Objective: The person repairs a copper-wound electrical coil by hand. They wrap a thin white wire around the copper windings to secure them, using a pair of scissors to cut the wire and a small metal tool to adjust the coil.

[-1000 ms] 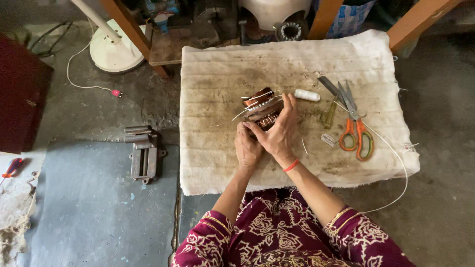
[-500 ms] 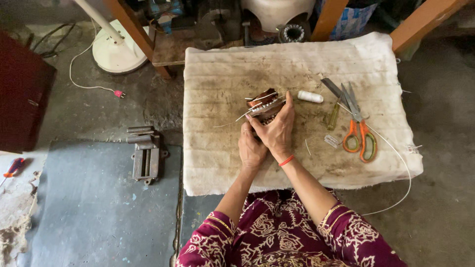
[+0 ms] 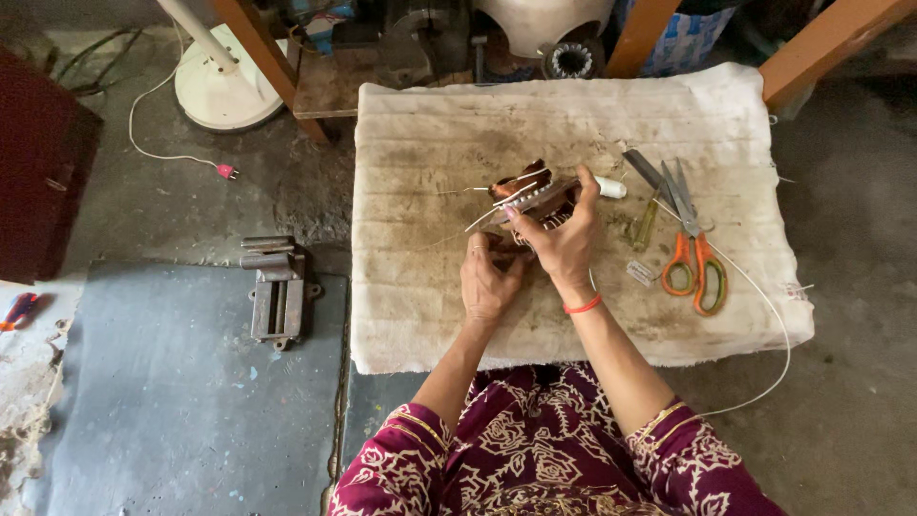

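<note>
A round motor stator wound with copper wire [image 3: 531, 195] is held above a dirty white cloth pad [image 3: 420, 143]. My right hand [image 3: 564, 237] grips it from the right, fingers curled over its rim. Below and to its left, my left hand [image 3: 489, 279] is closed against the part's lower edge; what its fingers pinch is hidden. Thin white leads stick out to the left of the stator.
Orange-handled scissors [image 3: 695, 256], a yellow-handled tool [image 3: 643, 225] and a white spool [image 3: 609, 187] lie on the pad's right side. A small metal vise [image 3: 276, 290] sits on the floor to the left. A fan base [image 3: 225, 88], wooden legs and a white cord surround the pad.
Both hands and the stator stay in about the same spot on the pad; my right fingers have shifted slightly over its rim.
</note>
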`<state>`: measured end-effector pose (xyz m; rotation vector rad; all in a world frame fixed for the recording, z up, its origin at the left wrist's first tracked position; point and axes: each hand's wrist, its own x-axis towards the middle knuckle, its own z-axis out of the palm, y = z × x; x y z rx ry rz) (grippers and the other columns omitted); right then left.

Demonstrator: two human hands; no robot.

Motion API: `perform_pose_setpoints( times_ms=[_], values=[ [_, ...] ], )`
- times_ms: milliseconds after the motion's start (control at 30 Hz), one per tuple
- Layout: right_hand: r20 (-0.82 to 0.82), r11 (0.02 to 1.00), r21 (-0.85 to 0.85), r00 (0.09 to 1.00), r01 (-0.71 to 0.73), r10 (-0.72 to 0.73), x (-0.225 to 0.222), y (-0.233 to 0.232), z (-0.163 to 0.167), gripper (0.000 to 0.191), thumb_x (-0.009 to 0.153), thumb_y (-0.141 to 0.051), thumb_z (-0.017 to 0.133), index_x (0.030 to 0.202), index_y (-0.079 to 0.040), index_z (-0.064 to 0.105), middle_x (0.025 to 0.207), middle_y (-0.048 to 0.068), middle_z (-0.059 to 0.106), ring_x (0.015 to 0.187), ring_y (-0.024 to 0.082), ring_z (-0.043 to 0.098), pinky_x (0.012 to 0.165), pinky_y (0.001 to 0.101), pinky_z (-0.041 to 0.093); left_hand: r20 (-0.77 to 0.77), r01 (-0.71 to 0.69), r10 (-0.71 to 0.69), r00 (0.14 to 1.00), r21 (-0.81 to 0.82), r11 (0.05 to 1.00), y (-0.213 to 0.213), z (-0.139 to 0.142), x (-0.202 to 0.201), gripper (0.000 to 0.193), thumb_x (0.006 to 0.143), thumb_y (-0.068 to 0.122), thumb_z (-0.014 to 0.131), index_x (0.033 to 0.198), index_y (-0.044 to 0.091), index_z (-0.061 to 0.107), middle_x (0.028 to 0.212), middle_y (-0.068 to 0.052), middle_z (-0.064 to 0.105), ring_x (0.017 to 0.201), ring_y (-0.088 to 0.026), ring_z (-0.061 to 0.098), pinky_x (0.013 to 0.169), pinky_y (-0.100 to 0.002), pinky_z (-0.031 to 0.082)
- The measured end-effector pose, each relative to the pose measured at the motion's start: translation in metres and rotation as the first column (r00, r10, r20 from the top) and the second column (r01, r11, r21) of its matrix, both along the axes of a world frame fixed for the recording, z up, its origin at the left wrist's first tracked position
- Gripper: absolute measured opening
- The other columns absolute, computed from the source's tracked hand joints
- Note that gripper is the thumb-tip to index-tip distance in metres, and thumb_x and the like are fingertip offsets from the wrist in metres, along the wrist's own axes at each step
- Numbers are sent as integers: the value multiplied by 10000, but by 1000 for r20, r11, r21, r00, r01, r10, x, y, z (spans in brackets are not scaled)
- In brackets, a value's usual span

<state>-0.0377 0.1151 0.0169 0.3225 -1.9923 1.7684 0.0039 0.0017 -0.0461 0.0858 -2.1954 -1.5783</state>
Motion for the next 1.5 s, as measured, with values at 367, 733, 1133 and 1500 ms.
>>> perform_pose_setpoints(
  times_ms=[367,733,1133,1500],
  values=[
    [124,971,212,983,108,-136,-19,35,-8,880,704,-314,967,1329,117,523,1029,149,737,917,193,711,838,325,571,-94,24,-27,995,-34,999,-3,3,0,510,709,234,936,1035,8,615,946,-159,726,825,-303,745,721,-388,589],
    [214,983,176,973,48,-85,-26,38,-11,887,714,-374,934,1303,143,520,990,158,739,868,194,715,756,309,578,-90,91,-92,992,-14,996,-9,-15,0,295,933,230,694,1076,15,551,914,-181,706,786,-353,682,718,-453,547],
    [287,969,244,957,-41,-32,-22,38,22,795,711,-412,940,1175,124,580,922,140,767,792,181,752,676,314,600,-99,-43,29,995,-148,988,2,-2,-3,226,1060,169,526,1270,101,575,996,-216,714,872,-436,684,691,-502,522],
    [411,940,161,887,-299,212,-31,63,25,758,788,-473,845,1237,87,599,978,142,771,850,182,722,736,326,566,-4,-227,227,974,-26,974,6,-18,-30,156,1069,194,568,982,77,624,781,-237,634,657,-405,600,573,-439,472]
  ],
)
